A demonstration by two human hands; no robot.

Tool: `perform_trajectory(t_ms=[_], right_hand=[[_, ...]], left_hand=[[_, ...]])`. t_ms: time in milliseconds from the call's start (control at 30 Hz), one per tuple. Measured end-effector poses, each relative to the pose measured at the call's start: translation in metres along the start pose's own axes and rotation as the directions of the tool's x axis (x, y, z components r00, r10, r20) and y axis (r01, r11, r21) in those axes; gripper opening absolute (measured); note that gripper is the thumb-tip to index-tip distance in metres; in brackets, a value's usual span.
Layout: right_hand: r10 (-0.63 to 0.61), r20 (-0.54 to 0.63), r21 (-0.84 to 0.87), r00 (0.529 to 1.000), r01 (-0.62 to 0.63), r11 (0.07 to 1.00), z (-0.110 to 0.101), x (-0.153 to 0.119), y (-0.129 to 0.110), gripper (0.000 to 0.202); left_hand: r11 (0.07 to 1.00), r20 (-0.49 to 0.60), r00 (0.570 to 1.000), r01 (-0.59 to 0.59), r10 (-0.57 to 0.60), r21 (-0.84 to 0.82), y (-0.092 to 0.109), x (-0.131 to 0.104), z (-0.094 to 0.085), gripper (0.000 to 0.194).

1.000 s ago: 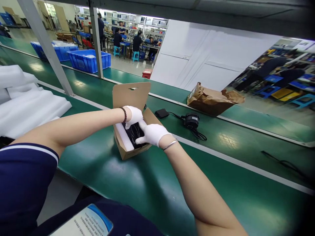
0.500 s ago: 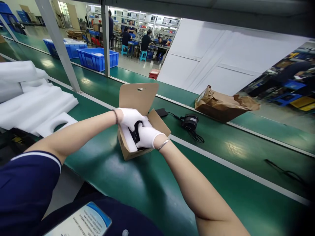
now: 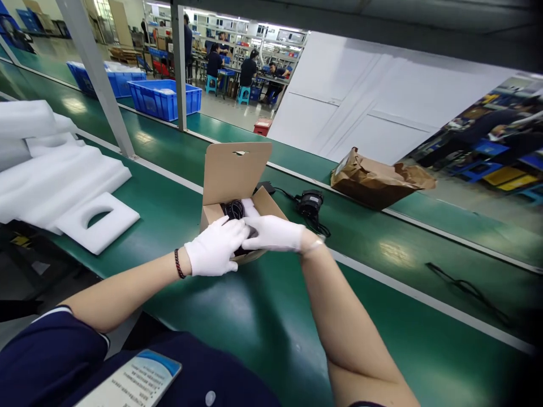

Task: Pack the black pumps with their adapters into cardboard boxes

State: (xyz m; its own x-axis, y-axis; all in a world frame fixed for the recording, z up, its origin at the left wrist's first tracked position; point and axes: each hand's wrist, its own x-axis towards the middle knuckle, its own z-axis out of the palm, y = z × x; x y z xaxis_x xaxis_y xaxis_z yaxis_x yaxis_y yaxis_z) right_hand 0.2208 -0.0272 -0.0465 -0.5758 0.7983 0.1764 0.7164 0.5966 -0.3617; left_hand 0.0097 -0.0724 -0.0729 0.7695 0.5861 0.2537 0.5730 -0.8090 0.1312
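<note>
An open brown cardboard box (image 3: 237, 172), its lid raised, stands on the green belt in front of me. Inside lie a coiled black cable (image 3: 234, 209) and white foam (image 3: 249, 207). My left hand (image 3: 217, 247), in a white glove, lies over the box's near left edge with its fingers stretched out. From the right, my gloved right hand (image 3: 274, 233) reaches over the box, fingers extended and touching the left fingertips. Both hands look open. Something dark shows beneath them, mostly hidden.
White foam sheets (image 3: 63, 175) and a foam piece with a cutout (image 3: 114, 220) lie left. Behind the box are a round black device (image 3: 311, 202) with a cord, a crumpled brown paper bag (image 3: 377, 178) and blue bins (image 3: 163, 100). A black cable (image 3: 466, 288) lies right.
Both hands have drawn back from deep inside the box to its near side, the left one lower. The coiled cable is now visible. The round black device sits closer to the box in view.
</note>
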Motion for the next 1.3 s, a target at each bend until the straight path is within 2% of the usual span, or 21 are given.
perform_trajectory(t_ms=[67, 100, 167, 200, 267, 333, 400, 433, 467, 500, 567, 633, 667, 733, 800, 867, 967, 1000, 1033, 1167, 1300], right_hand=[[0.077, -0.103, 0.208, 0.992, -0.055, 0.977, -0.024, -0.021, 0.020, 0.036], [0.174, -0.195, 0.345, 0.965, -0.098, 0.933, -0.031, -0.027, 0.031, 0.041], [0.426, -0.289, 0.622, 0.857, -0.170, 0.764, -0.029, -0.028, 0.053, 0.061], [0.510, -0.257, 0.722, 0.821, -0.188, 0.666, -0.020, -0.022, 0.061, 0.076], [0.534, -0.179, 0.833, 0.826, -0.162, 0.529, 0.008, 0.000, 0.069, 0.093], [0.481, -0.258, 0.872, 0.838, -0.013, 0.489, 0.039, 0.025, 0.068, 0.083], [0.474, -0.413, 0.860, 0.778, 0.162, 0.483, 0.062, 0.040, 0.063, 0.053], [0.492, -0.472, 0.848, 0.731, 0.224, 0.481, 0.069, 0.042, 0.062, 0.041], [0.509, -0.509, 0.836, 0.694, 0.257, 0.485, 0.074, 0.040, 0.062, 0.035], [0.513, -0.531, 0.824, 0.675, 0.269, 0.499, 0.076, 0.035, 0.062, 0.032], [0.473, -0.550, 0.798, 0.689, 0.264, 0.542, 0.076, 0.019, 0.063, 0.029], [0.389, -0.546, 0.758, 0.742, 0.240, 0.606, 0.073, 0.000, 0.062, 0.031], [0.326, -0.530, 0.727, 0.783, 0.221, 0.650, 0.071, -0.008, 0.058, 0.037], [0.207, -0.480, 0.639, 0.853, 0.178, 0.748, 0.068, -0.021, 0.048, 0.058], [0.153, -0.454, 0.523, 0.878, 0.123, 0.843, 0.066, -0.027, 0.037, 0.079], [0.163, -0.483, 0.428, 0.860, 0.070, 0.901, 0.066, -0.029, 0.028, 0.082], [0.146, -0.534, 0.339, 0.833, 0.053, 0.939, 0.072, -0.030, 0.026, 0.070], [0.129, -0.549, 0.324, 0.826, 0.068, 0.943, 0.076, -0.031, 0.027, 0.064], [0.113, -0.569, 0.318, 0.814, 0.091, 0.944, 0.081, -0.033, 0.029, 0.058], [0.082, -0.673, 0.298, 0.735, 0.168, 0.940, 0.102, -0.044, 0.037, 0.045], [0.019, -0.729, 0.190, 0.684, 0.176, 0.966, 0.105, -0.051, 0.030, 0.035]], left_hand=[[0.996, 0.057, 0.995, -0.086, 0.085, 0.014, -0.009, 0.002, -0.007, 0.055], [0.993, 0.077, 0.990, -0.120, 0.118, 0.013, -0.014, 0.003, -0.010, 0.050], [0.983, 0.117, 0.976, -0.181, 0.181, -0.014, -0.028, 0.008, -0.014, 0.044], [0.975, 0.142, 0.965, -0.216, 0.220, -0.044, -0.036, 0.013, -0.015, 0.043], [0.955, 0.188, 0.940, -0.260, 0.284, -0.146, -0.054, 0.024, -0.016, 0.045], [0.923, 0.202, 0.931, -0.235, 0.305, -0.306, -0.069, 0.032, -0.015, 0.048], [0.837, 0.100, 0.980, -0.094, 0.174, -0.539, -0.076, 0.029, -0.009, 0.055], [0.765, 0.032, 0.998, -0.018, 0.051, -0.643, -0.076, 0.024, -0.005, 0.061], [0.674, -0.034, 0.995, 0.039, -0.094, -0.738, -0.072, 0.017, -0.001, 0.069], [0.567, -0.087, 0.966, 0.068, -0.242, -0.821, -0.066, 0.009, 0.001, 0.078], [0.362, -0.107, 0.871, 0.085, -0.479, -0.928, -0.052, -0.004, 0.002, 0.093], [0.214, -0.043, 0.796, 0.110, -0.603, -0.971, -0.040, -0.011, -0.002, 0.106], [0.196, -0.024, 0.770, 0.132, -0.638, -0.972, -0.037, -0.011, -0.004, 0.111], [0.292, -0.073, 0.747, 0.167, -0.661, -0.942, -0.035, -0.009, -0.004, 0.109], [0.396, -0.178, 0.728, 0.139, -0.662, -0.908, -0.038, -0.005, 0.006, 0.101], [0.455, -0.266, 0.687, 0.106, -0.677, -0.884, -0.040, -0.006, 0.025, 0.088], [0.589, -0.394, 0.616, 0.145, -0.682, -0.795, -0.041, -0.012, 0.055, 0.068], [0.644, -0.432, 0.619, 0.161, -0.656, -0.748, -0.042, -0.015, 0.062, 0.066], [0.696, -0.459, 0.644, 0.161, -0.611, -0.700, -0.044, -0.018, 0.068, 0.068], [0.869, -0.528, 0.799, -0.011, -0.290, -0.494, -0.060, -0.022, 0.072, 0.068], [0.932, -0.556, 0.831, -0.183, -0.023, -0.312, -0.072, -0.018, 0.059, 0.046]])
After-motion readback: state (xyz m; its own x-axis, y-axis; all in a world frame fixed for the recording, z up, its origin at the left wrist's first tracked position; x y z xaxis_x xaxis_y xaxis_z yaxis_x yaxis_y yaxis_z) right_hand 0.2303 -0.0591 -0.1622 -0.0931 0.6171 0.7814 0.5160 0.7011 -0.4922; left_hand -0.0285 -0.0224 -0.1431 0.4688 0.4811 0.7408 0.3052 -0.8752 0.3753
